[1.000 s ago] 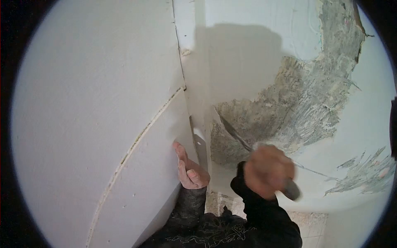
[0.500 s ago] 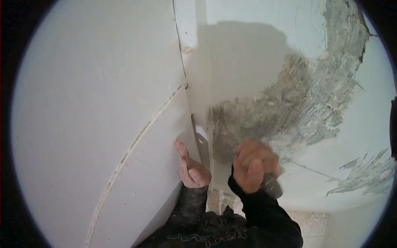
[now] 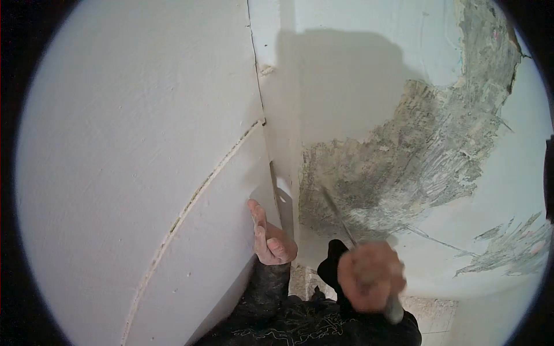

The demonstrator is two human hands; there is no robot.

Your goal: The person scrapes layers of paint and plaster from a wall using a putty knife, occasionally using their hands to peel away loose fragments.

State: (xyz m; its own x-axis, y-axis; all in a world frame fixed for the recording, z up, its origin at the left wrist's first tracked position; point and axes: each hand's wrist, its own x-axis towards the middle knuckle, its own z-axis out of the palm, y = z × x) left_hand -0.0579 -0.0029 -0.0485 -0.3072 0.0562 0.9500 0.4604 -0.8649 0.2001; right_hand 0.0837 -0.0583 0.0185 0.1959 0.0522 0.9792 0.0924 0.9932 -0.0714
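My right hand [image 3: 371,278] is wrapped round the handle of a scraper [image 3: 339,212], slightly blurred by motion. Its thin blade shows nearly edge-on and reaches up and left over the bare grey patch [image 3: 392,155] on the wall. The handle's butt sticks out below my fist. To the left, my left hand [image 3: 270,239] lies against the white panel [image 3: 144,144], fingers stretched out and nothing in them.
A pale seam [image 3: 196,196] curves across the panel, and a dark crack [image 3: 254,63] runs up its edge. Right of the main patch is a second rough patch [image 3: 516,245]. Tiled floor [image 3: 434,314] shows at the bottom, past my dark sleeves.
My right hand has moved down and slightly right, away from the grey patch, with the scraper. Its blade now shows. My left hand stays nearly where it was.
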